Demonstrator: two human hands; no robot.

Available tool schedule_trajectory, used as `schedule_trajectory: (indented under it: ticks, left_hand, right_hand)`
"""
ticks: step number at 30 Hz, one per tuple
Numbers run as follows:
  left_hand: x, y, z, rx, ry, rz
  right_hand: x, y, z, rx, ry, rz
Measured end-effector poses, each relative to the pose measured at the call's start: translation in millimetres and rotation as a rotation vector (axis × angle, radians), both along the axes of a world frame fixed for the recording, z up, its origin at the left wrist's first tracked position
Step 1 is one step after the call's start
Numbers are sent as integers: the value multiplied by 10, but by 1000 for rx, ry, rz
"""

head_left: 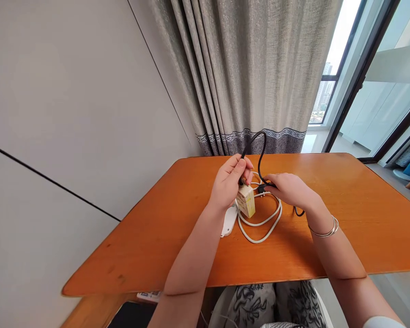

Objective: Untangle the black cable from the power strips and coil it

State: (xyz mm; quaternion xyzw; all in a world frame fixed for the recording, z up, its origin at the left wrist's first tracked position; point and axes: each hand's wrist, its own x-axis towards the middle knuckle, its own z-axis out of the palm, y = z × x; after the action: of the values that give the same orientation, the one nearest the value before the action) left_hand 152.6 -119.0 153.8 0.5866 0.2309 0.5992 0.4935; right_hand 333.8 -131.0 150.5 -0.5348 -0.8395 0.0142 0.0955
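Note:
My left hand [229, 182] is closed around a black cable [258, 146] and holds it just above a small cream and yellow block-shaped adapter [246, 201]. The cable arches up and over to my right hand [287, 189], which pinches its black plug end low over the table. A white cord [263, 223] lies looped on the orange wooden table [157, 237] beneath both hands. A white power strip [228, 222] peeks out under my left wrist. A silver bangle sits on my right wrist.
A grey curtain [246, 73] hangs behind the table, with a pale wall on the left and a glass door on the right. The table's near edge runs across just in front of my patterned lap. A dark flat item and papers lie low at left below the table.

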Motion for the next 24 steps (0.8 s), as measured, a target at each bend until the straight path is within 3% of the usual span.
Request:
schedule_trajectory:
  ticks: [6, 10, 16, 21, 24]
  left_hand:
    - [33, 121, -59, -50, -69, 78]
    - [31, 130, -75, -36, -92, 76]
    - [113, 66, -116, -26, 20, 6]
    - [206, 8, -162, -41, 113, -73]
    - [227, -19, -175, -125, 144, -166]
  right_hand:
    - [-6, -188, 39, 150, 59, 35]
    - [-47, -289, 59, 256, 120, 139]
    - [-52, -333, 23, 412, 248, 275]
    - [-24, -313, 21, 569, 337, 208]
    - [33, -321, 78, 566, 397, 181]
